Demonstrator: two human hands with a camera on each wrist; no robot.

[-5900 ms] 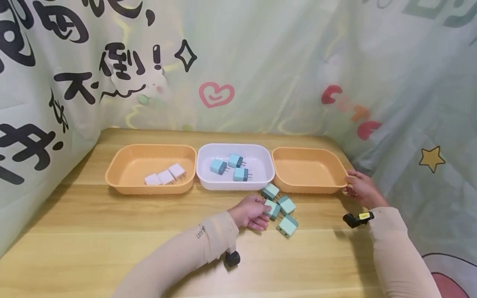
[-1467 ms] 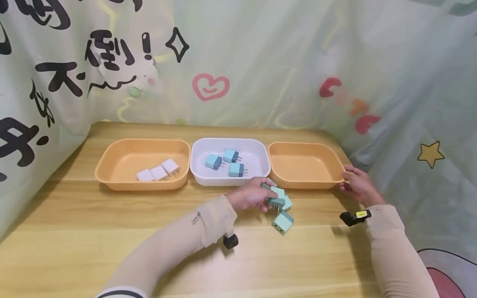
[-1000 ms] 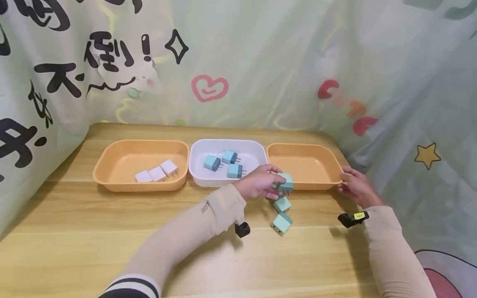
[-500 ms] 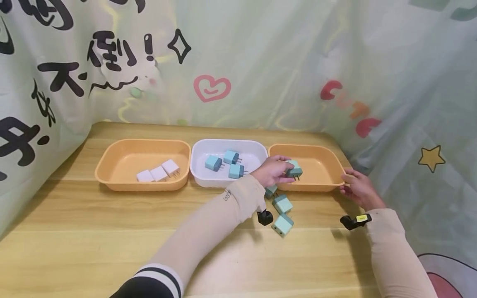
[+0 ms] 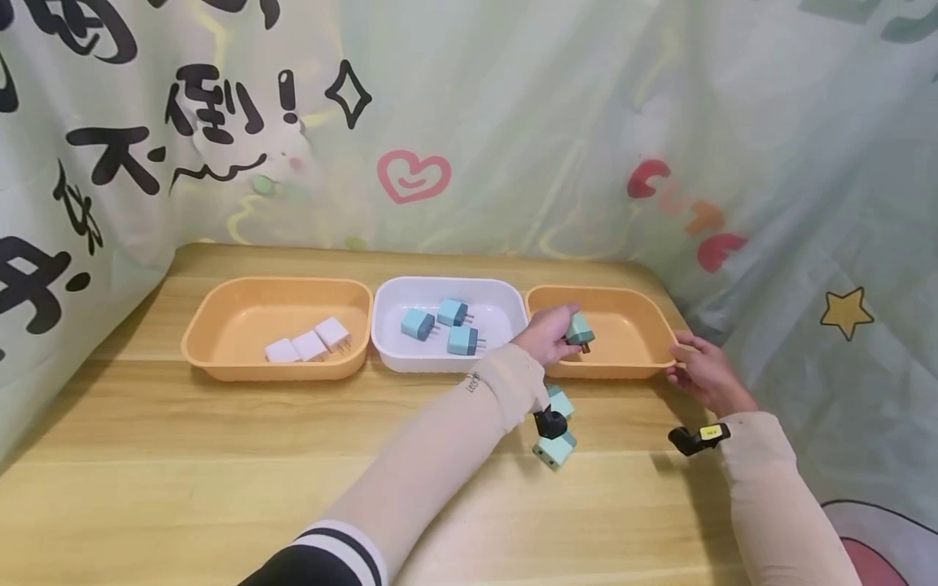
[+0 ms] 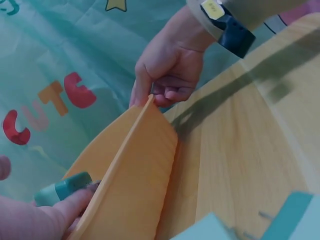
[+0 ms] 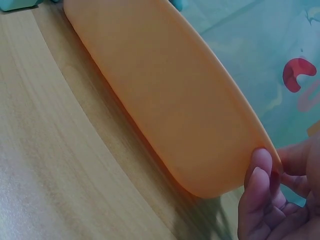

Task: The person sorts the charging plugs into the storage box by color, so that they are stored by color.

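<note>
My left hand (image 5: 550, 335) holds a green two-tone plug adapter (image 5: 580, 329) over the right orange tray (image 5: 637, 321), its prongs tilted down. In the left wrist view that adapter (image 6: 62, 189) sits beside the thumb, just inside the tray's rim (image 6: 120, 155). My right hand (image 5: 707, 370) pinches the right corner of the same tray; in the right wrist view its thumb and fingers (image 7: 260, 167) straddle the rim. Below my left wrist more green adapters (image 5: 554, 449) lie on the table, partly hidden by the sleeve and wrist camera.
A white tray (image 5: 388, 346) in the middle contains three blue adapters (image 5: 418, 323). Three white adapters (image 5: 310, 345) lie in the left orange tray (image 5: 220, 358). The trays stand side by side along the back of the wooden table (image 5: 220, 472), with a printed curtain (image 5: 513, 146) behind.
My left hand has picked up a green adapter from the group in front of the trays and carried it up and right, over the right tray. The right hand keeps its hold on the corner.
</note>
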